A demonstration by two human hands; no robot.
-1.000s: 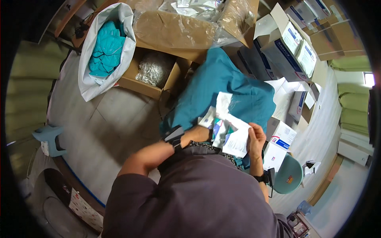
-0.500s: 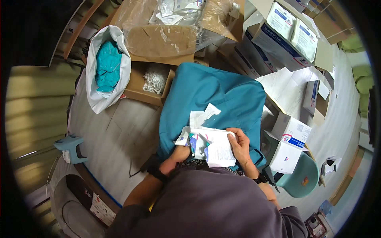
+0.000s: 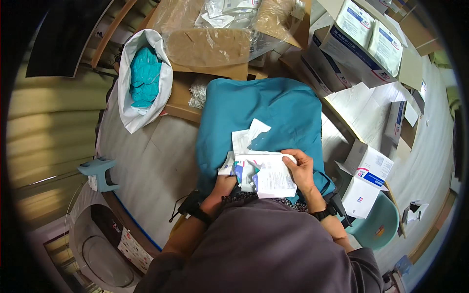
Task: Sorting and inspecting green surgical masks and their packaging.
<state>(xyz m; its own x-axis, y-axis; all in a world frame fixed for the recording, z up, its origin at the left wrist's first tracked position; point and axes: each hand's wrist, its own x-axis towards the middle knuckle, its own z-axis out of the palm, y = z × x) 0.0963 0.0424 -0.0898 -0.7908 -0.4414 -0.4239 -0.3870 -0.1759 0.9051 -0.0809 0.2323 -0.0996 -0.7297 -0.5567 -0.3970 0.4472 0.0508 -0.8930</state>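
A torn white printed packet [image 3: 274, 177] lies over my lap, with blue printing and a bit of teal showing at its ragged opening. My right hand [image 3: 300, 170] pinches its upper right corner, thumb on top. At the left edge my left hand [image 3: 225, 184] is closed on the packet, its fingers partly hidden by the paper. Torn white paper strips [image 3: 250, 136] stick up above the packet. Beneath them a teal cloth [image 3: 264, 102] is spread over my lap and a surface in front.
A white bag of teal items [image 3: 145, 80] stands at the far left, beside a cardboard box with plastic [image 3: 207, 46]. An open carton of white packets [image 3: 359, 46] is at the far right. Nearer are a white box [image 3: 364, 178], a teal stool [image 3: 378, 224] and a blue-grey stool [image 3: 100, 173].
The view has shifted slightly, so surroundings sit a little further right. Both hands keep their hold; the packet lies a bit flatter and more of its printed face shows.
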